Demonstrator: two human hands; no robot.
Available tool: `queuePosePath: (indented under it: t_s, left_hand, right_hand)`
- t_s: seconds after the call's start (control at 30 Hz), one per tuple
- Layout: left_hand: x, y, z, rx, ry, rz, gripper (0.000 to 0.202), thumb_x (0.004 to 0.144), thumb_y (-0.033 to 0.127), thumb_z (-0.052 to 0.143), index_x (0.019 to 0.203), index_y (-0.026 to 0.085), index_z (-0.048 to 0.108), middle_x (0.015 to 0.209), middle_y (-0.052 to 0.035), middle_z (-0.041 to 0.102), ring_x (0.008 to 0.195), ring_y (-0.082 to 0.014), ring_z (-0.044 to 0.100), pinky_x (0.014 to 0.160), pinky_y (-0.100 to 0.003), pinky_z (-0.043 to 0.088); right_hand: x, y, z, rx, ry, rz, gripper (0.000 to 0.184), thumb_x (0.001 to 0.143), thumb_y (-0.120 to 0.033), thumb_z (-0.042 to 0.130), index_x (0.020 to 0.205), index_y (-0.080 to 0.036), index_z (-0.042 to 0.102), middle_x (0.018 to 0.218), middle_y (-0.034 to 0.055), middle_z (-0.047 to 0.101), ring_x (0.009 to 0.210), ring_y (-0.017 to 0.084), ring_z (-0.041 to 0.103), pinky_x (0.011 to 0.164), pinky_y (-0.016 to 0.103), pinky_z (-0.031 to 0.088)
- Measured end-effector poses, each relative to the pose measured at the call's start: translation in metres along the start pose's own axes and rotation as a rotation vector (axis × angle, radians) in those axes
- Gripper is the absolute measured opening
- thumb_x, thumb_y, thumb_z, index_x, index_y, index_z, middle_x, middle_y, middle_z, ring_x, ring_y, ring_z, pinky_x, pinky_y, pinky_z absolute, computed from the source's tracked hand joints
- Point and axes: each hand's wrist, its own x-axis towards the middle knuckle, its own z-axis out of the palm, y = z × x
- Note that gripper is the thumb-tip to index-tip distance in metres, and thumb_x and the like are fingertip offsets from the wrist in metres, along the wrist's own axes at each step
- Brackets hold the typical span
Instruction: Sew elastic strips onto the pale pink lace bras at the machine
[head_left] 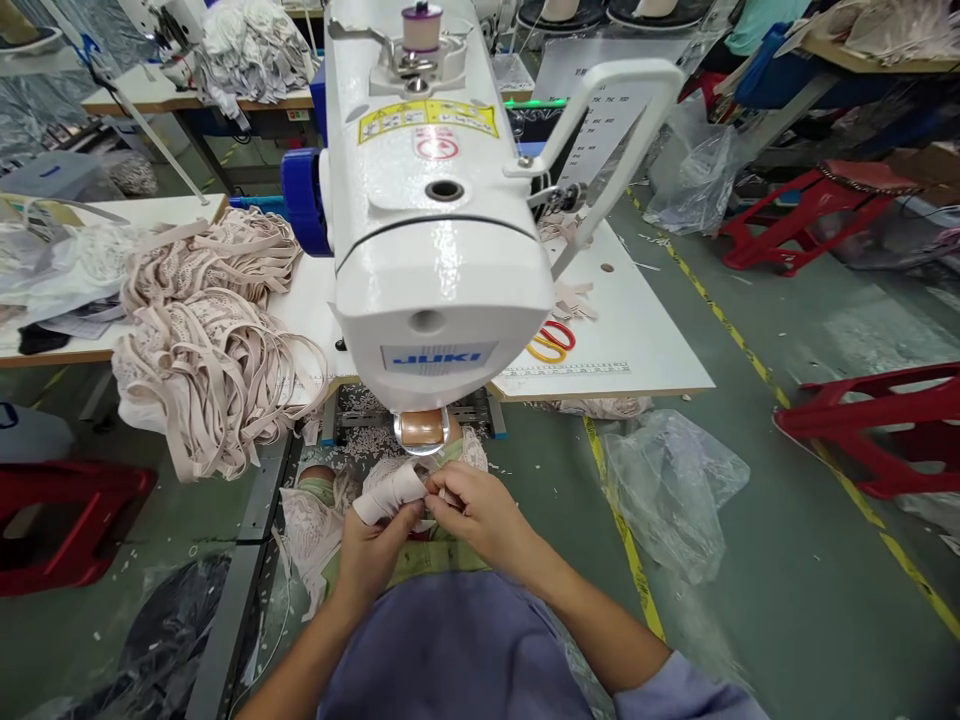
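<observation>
Just below the head of a white sewing machine (442,260), a beige lace garment piece (390,496) is held between both hands. My left hand (375,545) is closed round its folded band, thumb on top. Pinched fingers of my right hand (476,510) meet the piece's right end; the small part between those fingertips is hidden. More beige lace fabric (309,520) hangs at the left over the lap. A round clear guard (421,430) sits over the needle area, right above the hands.
A heap of beige strapped garments (214,370) hangs off the left table edge. Red-and-yellow scissors (551,342) lie on the white tabletop (630,330), near fabric scraps. Red stools (885,425) and a clear plastic bag (671,490) are at the right.
</observation>
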Motion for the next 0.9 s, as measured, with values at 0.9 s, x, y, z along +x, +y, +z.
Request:
queuePosePath:
  t_s: [0.9]
  left_hand:
    - [0.009, 0.008, -0.01, 0.239, -0.109, 0.013, 0.029, 0.091, 0.041, 0.061, 0.097, 0.015, 0.072, 0.091, -0.007, 0.069, 0.085, -0.0211, 0.063, 0.079, -0.031, 0.052]
  right_hand:
    - [-0.008, 0.011, -0.008, 0.251, -0.02, 0.16, 0.014, 0.091, -0.028, 0.055, 0.095, -0.023, 0.067, 0.091, 0.0014, 0.065, 0.072, 0.013, 0.053, 0.063, 0.026, 0.038]
